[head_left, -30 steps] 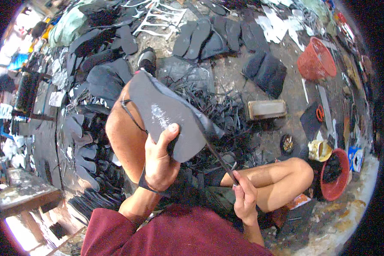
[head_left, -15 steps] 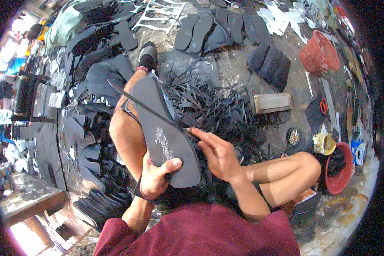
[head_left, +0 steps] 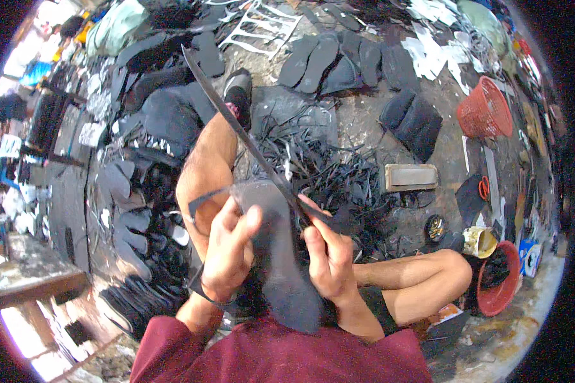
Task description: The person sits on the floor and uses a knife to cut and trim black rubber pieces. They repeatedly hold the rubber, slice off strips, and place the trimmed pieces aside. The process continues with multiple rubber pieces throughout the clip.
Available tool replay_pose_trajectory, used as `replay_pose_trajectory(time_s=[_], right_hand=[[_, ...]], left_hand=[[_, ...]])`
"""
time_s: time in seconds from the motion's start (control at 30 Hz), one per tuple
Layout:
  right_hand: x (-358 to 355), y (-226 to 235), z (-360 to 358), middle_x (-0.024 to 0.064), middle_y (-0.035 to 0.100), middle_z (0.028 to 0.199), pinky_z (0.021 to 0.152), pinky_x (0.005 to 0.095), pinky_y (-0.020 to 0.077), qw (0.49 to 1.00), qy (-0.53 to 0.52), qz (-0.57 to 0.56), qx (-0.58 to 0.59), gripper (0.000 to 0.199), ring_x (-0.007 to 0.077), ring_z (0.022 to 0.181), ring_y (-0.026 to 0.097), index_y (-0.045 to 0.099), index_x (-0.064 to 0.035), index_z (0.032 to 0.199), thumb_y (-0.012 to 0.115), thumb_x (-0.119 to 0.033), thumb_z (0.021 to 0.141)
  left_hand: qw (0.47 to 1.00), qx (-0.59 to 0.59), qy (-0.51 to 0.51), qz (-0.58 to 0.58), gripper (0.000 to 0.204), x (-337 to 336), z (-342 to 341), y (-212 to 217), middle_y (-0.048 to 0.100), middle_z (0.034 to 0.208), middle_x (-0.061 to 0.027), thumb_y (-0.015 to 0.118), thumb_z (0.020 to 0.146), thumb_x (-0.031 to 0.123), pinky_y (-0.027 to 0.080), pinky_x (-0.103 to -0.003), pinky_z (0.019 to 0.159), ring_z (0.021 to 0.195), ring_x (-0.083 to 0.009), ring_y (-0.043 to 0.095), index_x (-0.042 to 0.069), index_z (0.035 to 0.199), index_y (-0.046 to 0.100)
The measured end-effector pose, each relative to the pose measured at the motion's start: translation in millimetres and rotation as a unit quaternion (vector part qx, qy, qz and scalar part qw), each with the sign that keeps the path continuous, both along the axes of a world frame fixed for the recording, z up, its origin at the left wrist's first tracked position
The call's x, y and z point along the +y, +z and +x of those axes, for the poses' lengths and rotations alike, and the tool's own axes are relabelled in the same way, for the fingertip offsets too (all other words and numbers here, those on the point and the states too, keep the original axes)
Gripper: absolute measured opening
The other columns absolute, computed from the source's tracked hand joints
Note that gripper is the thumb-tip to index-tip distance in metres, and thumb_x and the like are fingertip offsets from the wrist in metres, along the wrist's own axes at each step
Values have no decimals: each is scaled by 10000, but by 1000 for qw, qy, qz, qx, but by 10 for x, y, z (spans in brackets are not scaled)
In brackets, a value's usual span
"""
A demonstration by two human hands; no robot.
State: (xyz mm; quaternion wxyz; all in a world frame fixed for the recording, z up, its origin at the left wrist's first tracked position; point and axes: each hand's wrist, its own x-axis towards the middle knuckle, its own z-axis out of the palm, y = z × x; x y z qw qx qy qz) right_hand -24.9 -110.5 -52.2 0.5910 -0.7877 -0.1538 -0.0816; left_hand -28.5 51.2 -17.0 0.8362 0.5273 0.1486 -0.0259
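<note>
My left hand (head_left: pixel 227 252) is closed on the left edge of a dark grey shoe sole (head_left: pixel 281 268), its thumb raised. The sole lies lengthwise in front of my body, with its near end against my maroon shirt. In my right hand (head_left: pixel 329 255) is a knife (head_left: pixel 236 127) with a long, narrow dark blade. The blade slants up and left across the sole's far end; whether it touches the edge I cannot tell. A thin dark strip (head_left: pixel 201 204) curves out to the left of the sole, over my bent knee.
Black offcut strips (head_left: pixel 345 185) are heaped beyond my hands. A whetstone-like block (head_left: pixel 411 177), red-handled scissors (head_left: pixel 483 187), a red basket (head_left: pixel 485 108) and a red bowl (head_left: pixel 499 287) stand right. Cut soles (head_left: pixel 319 60) lie ahead; stacked soles (head_left: pixel 128 303) are at left.
The sole has come closer to my body and turned more upright. My left hand is now nearer its far end. The knife has swung steeper, its tip pointing farther ahead.
</note>
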Motion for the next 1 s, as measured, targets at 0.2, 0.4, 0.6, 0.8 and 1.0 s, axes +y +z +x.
replay_pose_trajectory(time_s=[0.2, 0.4, 0.6, 0.8, 1.0], right_hand=[[-439, -290, -711, 79, 613, 865, 691, 314, 453, 983, 67, -25, 167, 409, 159, 760, 552, 545, 49, 1329, 440, -212, 1032], [-702, -663, -1384, 143, 655, 873, 649, 393, 514, 995, 10, -54, 79, 326, 306, 717, 621, 662, -76, 1234, 587, -240, 961], [-595, -449, -877, 127, 629, 866, 642, 394, 499, 993, -1, -120, -1, 343, 301, 731, 604, 654, -76, 1250, 620, -171, 922], [-732, 163, -321, 146, 664, 912, 618, 402, 531, 979, 134, -148, 42, 403, 307, 706, 647, 585, -90, 1332, 580, -154, 934], [-800, 894, 194, 128, 667, 712, 592, 404, 514, 937, 229, -245, 99, 426, 358, 627, 663, 545, -59, 1360, 548, -200, 958]], left_hand=[[982, 141, -97, -85, 363, 218, -52, 74, 682, 988, -21, 698, 909, 313, 526, -306, 812, 880, -142, 654, 52, 1143, 601], [977, 174, -84, -95, 333, 320, -245, 39, 683, 981, -26, 706, 919, 301, 531, -299, 786, 866, -124, 648, 56, 1126, 615], [983, 124, -110, -80, 316, 217, -311, 64, 689, 1037, -40, 717, 915, 246, 528, -308, 822, 912, -122, 644, 33, 1133, 632], [974, 155, -163, 6, 321, 275, -324, 279, 711, 983, -39, 756, 889, 215, 539, -266, 758, 848, -103, 654, 7, 1116, 664], [959, 98, -260, 52, 304, 149, -244, 308, 724, 972, -41, 776, 868, 166, 536, -248, 731, 830, -82, 649, 6, 1112, 688]])
